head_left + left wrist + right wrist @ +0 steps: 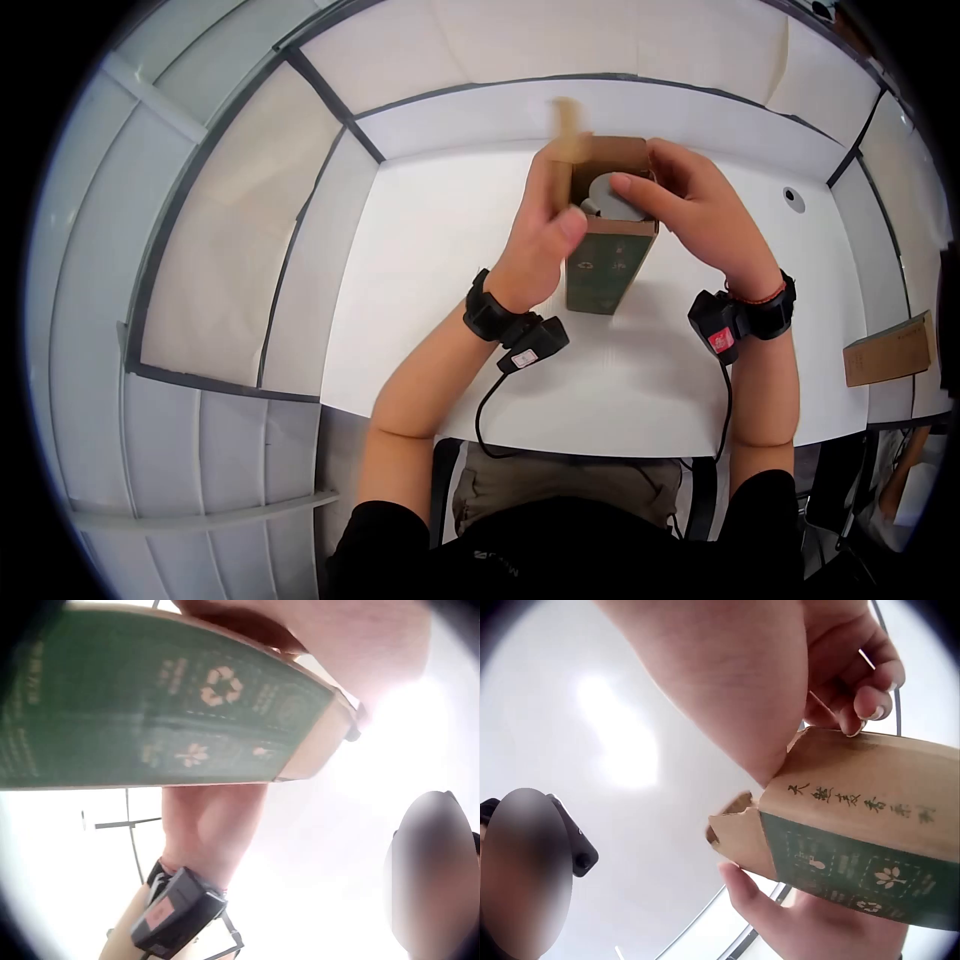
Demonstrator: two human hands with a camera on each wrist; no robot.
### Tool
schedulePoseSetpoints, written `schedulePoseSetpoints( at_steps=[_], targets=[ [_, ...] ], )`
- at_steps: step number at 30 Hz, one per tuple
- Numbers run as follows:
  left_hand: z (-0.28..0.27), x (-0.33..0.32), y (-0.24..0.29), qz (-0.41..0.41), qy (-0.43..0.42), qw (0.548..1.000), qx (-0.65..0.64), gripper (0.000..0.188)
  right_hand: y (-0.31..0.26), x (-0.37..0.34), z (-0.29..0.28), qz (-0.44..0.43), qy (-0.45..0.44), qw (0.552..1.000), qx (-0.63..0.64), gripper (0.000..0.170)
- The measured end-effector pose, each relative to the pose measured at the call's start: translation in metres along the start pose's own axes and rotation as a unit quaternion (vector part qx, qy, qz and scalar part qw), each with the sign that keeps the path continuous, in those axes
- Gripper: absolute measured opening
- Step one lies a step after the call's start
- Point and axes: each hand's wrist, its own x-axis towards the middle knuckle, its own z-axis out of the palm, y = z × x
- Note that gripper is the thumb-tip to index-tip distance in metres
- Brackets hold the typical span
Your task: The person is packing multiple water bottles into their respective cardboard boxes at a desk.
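Observation:
A tall green and brown cardboard box (604, 272) stands upright on the white table, its top open toward the head camera. Inside the mouth shows a grey round-topped object (606, 193), its lower part hidden by the box. My left hand (535, 240) holds the box by its left side, thumb at the front rim. My right hand (712, 215) is at the right rim, its thumb over the grey top. In the right wrist view, bent fingers (871, 703) lie along the box's brown side. A blurred brown flap (566, 130) sticks up by the left fingers.
The white table (430, 260) is bordered by pale panels (600, 105) at the back and sides. A round cable hole (793, 199) sits at the right rear. Another brown carton (888, 349) is at the right edge. Cables hang from both wrist cameras.

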Motion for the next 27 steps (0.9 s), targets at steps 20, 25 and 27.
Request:
schedulePoseSetpoints(
  at_steps=[20,25,27],
  targets=[
    [0.027,0.008,0.022,-0.014,0.087,0.996,0.034,0.057,-0.039,-0.024,-0.02,-0.078,-0.058,0.974,-0.204,0.046],
    [0.033,0.004,0.05,-0.168,0.014,0.985,0.027,0.053,-0.051,-0.035,-0.023,-0.03,-0.096,0.977,-0.187,0.052],
    [0.041,-0.002,0.054,-0.205,0.013,0.978,-0.036,0.054,-0.054,-0.039,-0.028,-0.012,-0.106,0.982,-0.158,0.053]
  ],
)
